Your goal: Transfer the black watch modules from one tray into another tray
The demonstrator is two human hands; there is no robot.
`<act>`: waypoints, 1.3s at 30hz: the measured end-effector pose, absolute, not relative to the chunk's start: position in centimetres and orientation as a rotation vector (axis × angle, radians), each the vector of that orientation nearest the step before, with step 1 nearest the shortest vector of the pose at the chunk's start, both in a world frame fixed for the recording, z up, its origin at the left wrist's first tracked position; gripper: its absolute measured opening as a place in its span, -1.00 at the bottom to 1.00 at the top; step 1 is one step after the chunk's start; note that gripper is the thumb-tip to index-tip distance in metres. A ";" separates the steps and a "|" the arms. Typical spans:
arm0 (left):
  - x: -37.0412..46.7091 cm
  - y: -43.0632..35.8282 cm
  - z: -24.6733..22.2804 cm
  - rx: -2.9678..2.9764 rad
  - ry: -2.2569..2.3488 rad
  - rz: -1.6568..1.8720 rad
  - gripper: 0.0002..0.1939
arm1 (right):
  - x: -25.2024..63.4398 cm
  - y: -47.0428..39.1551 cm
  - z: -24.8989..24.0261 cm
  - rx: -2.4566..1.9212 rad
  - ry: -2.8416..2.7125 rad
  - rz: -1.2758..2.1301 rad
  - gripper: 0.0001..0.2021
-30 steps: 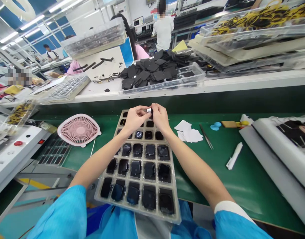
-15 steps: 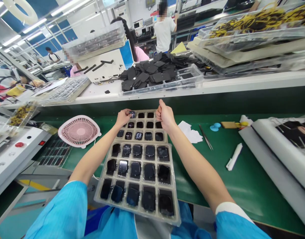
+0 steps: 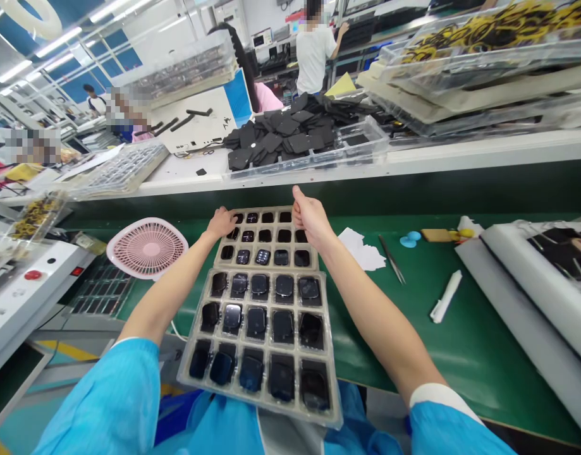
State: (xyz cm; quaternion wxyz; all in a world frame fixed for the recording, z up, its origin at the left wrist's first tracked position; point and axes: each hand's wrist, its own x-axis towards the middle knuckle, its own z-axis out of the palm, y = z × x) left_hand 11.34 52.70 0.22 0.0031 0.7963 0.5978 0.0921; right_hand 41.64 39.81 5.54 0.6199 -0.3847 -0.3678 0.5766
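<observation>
Two pale plastic trays lie end to end, the near tray [image 3: 266,346] overhanging the bench edge toward my body. Both carry rows of dark, square smartwatches, several of the far ones with lit dials. At the far tray [image 3: 266,266], my left hand [image 3: 222,222] reaches the back left corner, fingertips pinched at a smartwatch [image 3: 238,218] in the corner pocket. Beside it sits a smartwatch with a lit dial [image 3: 252,217]. My right hand [image 3: 311,218] is closed with the thumb up at the back right corner, partly covering the pockets there; whatever its fingers hold is hidden.
A pink fan [image 3: 150,248] stands left on the green bench [image 3: 389,344]. To the right lie white paper [image 3: 361,251], tweezers [image 3: 392,260] and a white rolled piece [image 3: 446,297]. Black square pieces [image 3: 290,129] heap on the shelf behind. Co-workers are beyond.
My left hand has moved left from the second smartwatch in the back row to the corner pocket. The second smartwatch now lies uncovered. My right hand stays closed at its corner.
</observation>
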 end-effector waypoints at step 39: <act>15.5 47.0 3.7 1.929 1.598 1.207 -0.79 | 41.3 38.9 6.2 -0.878 -0.763 1.238 -0.39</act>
